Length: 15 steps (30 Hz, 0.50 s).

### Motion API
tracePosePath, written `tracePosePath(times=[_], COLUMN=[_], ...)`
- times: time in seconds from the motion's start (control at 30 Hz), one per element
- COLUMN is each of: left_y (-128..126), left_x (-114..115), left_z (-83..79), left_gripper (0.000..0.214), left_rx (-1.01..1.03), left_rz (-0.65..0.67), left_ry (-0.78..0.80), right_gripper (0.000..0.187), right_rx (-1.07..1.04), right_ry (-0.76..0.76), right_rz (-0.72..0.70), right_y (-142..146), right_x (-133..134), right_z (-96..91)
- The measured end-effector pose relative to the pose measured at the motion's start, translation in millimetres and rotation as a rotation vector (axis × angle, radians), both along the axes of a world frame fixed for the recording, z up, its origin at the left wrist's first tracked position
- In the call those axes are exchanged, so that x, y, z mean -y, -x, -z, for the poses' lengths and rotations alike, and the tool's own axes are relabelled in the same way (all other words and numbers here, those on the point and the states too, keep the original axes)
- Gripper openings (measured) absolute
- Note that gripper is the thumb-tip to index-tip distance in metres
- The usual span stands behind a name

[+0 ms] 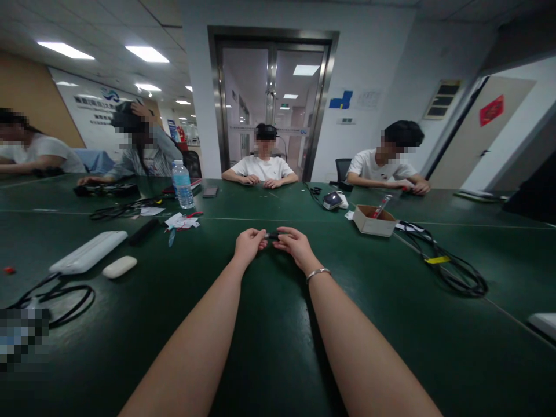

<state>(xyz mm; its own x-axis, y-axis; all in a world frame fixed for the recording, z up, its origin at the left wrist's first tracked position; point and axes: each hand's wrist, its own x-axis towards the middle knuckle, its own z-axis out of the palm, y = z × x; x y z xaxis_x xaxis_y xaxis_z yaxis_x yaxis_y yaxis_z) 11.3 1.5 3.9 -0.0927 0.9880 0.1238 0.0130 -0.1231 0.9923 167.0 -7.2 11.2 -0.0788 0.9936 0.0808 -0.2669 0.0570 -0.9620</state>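
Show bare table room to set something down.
Bare green table lies between right hand and black cable coil, and between left hand and white power strip. Both hands pinch a small dark piece. Crowded: papers by the water bottle, around the cardboard box.

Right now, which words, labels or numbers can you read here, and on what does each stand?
None reads clearly.
On wall sign: blurred characters.
On red door sign: too small.
On bottle label: too small.
On dark thing between left hand and right hand: none visible.
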Motion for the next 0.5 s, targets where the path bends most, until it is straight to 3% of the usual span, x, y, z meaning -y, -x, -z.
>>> tracePosePath(times=[0.5], left_y=[2.2], left_x=[3.8], left_z=[-2.7], left_gripper=[0.028], left_rx=[-0.056], left_rz=[0.003], left_ry=[-0.013], right_gripper=[0.021], right_rx=[0.018], right_ry=[-0.007], right_rz=[-0.059], right_y=[-0.5], right_x=[1.0], right_z=[-1.0])
